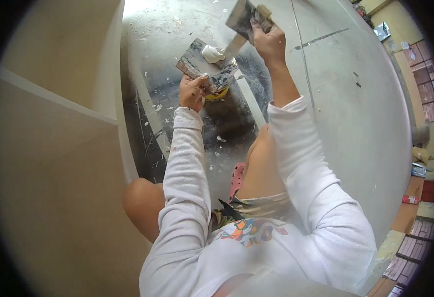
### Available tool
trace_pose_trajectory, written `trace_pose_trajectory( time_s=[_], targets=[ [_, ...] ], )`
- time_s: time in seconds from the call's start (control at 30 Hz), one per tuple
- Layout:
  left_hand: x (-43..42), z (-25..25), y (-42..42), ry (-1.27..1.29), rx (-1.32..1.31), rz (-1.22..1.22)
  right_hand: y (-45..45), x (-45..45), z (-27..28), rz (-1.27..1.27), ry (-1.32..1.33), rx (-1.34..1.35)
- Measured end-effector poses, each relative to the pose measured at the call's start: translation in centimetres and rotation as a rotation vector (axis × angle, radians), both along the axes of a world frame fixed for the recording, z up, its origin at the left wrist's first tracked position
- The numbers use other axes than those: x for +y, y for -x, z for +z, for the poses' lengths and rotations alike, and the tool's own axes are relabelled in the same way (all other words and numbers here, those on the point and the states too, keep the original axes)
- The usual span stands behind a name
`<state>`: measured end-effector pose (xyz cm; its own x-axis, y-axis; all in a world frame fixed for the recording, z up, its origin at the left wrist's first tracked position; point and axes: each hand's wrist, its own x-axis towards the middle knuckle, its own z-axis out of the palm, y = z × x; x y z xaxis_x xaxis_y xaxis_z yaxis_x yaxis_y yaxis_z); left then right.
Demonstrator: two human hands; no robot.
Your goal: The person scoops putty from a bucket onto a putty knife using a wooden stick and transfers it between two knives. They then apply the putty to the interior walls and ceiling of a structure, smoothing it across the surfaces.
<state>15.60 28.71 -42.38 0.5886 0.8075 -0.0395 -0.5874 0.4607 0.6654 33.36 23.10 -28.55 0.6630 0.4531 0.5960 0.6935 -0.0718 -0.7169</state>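
Observation:
My left hand is closed on the near edge of a stained flat plate, which carries a lump of white paste. Under the plate, a bucket with a yellow band stands on the floor, mostly hidden. Up and to the right, my right hand grips a wide putty knife with a dirty blade. A second, narrower blade, blurred by motion, points from that hand down to the plate's right edge, close to the paste.
A pale wall rises close on the left. Grey floor with white crumbs extends ahead and to the right. Boxes, a red can and packets line the far right edge. A pink shoe shows between my bent legs.

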Motion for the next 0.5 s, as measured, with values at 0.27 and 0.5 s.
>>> trace_pose_trajectory(
  time_s=[0.27, 0.5],
  targets=[
    [0.7, 0.9, 3.1, -0.055, 0.038, 0.013, -3.9, -3.4, 0.2, -0.116, 0.751, -0.035],
    [-1.5, 6.2, 5.0, -0.053, -0.045, 0.051, 0.5, -6.2, 2.3, 0.140, 0.428, -0.004]
  ],
)
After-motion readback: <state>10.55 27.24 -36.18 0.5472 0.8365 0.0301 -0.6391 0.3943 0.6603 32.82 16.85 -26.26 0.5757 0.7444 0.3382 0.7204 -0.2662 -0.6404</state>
